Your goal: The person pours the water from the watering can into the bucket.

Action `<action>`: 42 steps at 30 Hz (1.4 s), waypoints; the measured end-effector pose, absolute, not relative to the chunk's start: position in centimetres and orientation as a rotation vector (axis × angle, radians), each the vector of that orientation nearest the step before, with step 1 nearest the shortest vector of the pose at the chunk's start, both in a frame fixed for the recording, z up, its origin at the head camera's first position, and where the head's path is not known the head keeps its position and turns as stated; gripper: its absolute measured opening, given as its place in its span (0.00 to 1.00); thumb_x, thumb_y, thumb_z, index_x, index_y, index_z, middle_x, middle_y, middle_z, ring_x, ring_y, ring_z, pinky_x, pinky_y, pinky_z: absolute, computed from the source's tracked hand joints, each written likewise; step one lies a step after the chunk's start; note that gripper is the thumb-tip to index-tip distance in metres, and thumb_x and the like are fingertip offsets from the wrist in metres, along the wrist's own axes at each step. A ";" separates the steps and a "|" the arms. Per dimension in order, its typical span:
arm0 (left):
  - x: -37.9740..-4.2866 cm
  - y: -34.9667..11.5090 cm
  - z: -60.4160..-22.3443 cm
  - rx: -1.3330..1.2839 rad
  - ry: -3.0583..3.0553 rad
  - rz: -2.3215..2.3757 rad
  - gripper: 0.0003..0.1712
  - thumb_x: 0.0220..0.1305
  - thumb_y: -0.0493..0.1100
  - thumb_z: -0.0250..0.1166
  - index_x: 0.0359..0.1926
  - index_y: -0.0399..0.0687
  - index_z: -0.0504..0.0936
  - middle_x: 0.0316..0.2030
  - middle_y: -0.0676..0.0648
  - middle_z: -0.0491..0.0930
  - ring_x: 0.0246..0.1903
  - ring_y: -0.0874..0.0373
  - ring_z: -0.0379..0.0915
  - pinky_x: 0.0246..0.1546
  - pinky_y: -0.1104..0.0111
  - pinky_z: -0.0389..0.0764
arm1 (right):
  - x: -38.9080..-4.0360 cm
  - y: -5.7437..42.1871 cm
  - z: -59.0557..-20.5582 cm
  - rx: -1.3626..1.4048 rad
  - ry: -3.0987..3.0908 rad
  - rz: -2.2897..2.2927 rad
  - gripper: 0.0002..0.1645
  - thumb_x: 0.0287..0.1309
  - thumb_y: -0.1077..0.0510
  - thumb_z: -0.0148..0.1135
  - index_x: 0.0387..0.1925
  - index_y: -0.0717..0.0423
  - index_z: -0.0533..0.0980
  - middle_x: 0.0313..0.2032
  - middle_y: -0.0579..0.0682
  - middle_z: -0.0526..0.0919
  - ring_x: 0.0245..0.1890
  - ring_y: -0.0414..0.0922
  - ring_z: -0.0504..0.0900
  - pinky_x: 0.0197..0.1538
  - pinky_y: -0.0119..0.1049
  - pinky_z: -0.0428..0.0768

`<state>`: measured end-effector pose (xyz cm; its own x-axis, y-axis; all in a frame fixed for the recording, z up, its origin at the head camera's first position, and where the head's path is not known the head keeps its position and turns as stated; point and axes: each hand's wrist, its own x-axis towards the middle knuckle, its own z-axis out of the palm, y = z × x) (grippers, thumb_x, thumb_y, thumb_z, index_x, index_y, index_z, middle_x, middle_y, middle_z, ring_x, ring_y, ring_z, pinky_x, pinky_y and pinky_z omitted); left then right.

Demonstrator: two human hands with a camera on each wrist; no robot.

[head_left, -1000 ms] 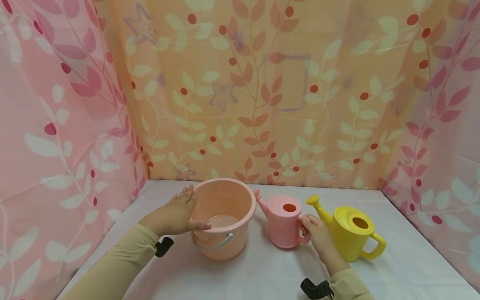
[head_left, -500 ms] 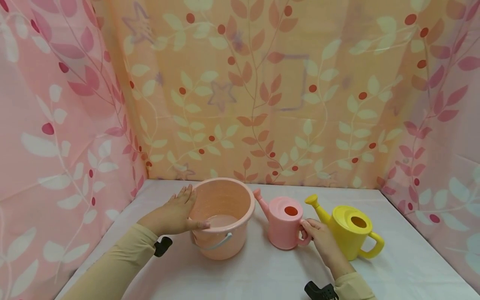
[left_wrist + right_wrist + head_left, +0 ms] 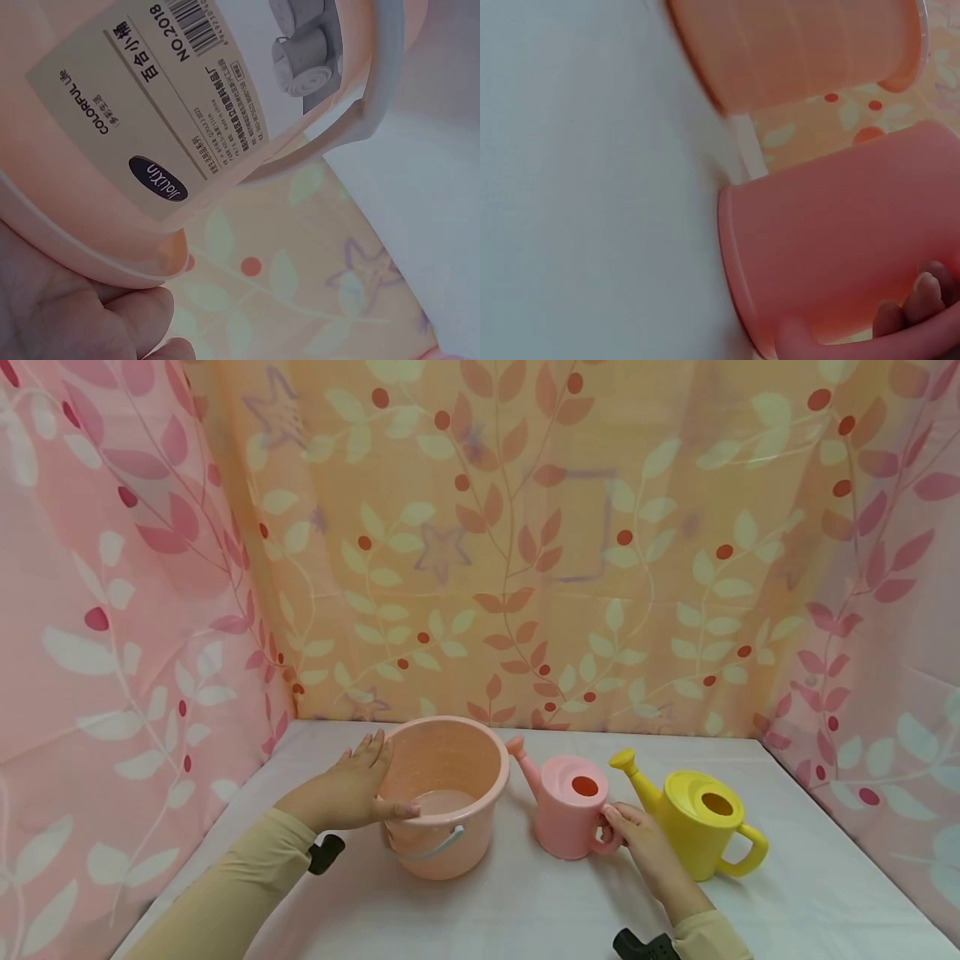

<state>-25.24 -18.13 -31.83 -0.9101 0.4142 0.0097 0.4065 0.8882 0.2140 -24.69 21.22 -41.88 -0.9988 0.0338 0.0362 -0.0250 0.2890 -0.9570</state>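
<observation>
My left hand (image 3: 339, 792) rests on the left side of the peach bucket (image 3: 457, 843), fingers spread along the rim and thumb lying over its near edge. In the left wrist view, the bucket's printed label (image 3: 172, 97) and grey handle (image 3: 352, 127) show above the fingers (image 3: 142, 319). My right hand (image 3: 645, 843) holds the pink watering can (image 3: 564, 814) by its handle, with fingertips (image 3: 926, 292) inside the handle loop in the right wrist view. The pink can stands right of the bucket, its spout pointing at the bucket rim.
A yellow watering can (image 3: 693, 827) stands just right of my right hand, its spout reaching behind the hand. White cloth (image 3: 525, 918) covers the table. Leaf-patterned curtains (image 3: 450, 568) enclose the back and both sides.
The pink watering can has tipped or turned slightly toward me, and my right hand has moved a little down and right with it. The left hand and bucket stay put.
</observation>
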 end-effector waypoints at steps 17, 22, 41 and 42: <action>-25.2 -18.1 -32.0 0.658 3.016 0.340 0.66 0.48 0.76 0.54 0.68 0.28 0.44 0.68 0.30 0.37 0.68 0.38 0.32 0.63 0.44 0.42 | -23.9 22.7 -40.3 -0.016 -2.712 1.409 0.27 0.56 0.37 0.56 0.41 0.56 0.78 0.37 0.50 0.81 0.41 0.44 0.74 0.46 0.40 0.72; -25.1 -18.1 -31.7 0.672 3.026 0.325 0.67 0.47 0.78 0.52 0.67 0.27 0.45 0.67 0.28 0.39 0.67 0.37 0.33 0.63 0.43 0.43 | -23.5 23.4 -39.0 0.073 -2.718 1.311 0.23 0.58 0.41 0.57 0.44 0.54 0.78 0.42 0.48 0.81 0.46 0.47 0.75 0.48 0.43 0.75; -25.0 -18.2 -31.5 0.662 3.006 0.338 0.68 0.46 0.79 0.51 0.68 0.27 0.44 0.68 0.29 0.36 0.68 0.37 0.31 0.63 0.44 0.41 | -21.3 25.9 -35.4 0.086 -2.683 1.164 0.30 0.60 0.39 0.50 0.49 0.59 0.75 0.45 0.54 0.80 0.46 0.49 0.76 0.50 0.42 0.76; -25.0 -18.1 -31.5 0.659 3.006 0.338 0.68 0.46 0.79 0.51 0.68 0.28 0.43 0.68 0.29 0.36 0.68 0.37 0.31 0.63 0.44 0.41 | -21.2 26.1 -35.3 0.085 -2.681 1.148 0.30 0.61 0.39 0.51 0.49 0.59 0.75 0.45 0.54 0.79 0.46 0.48 0.76 0.49 0.38 0.77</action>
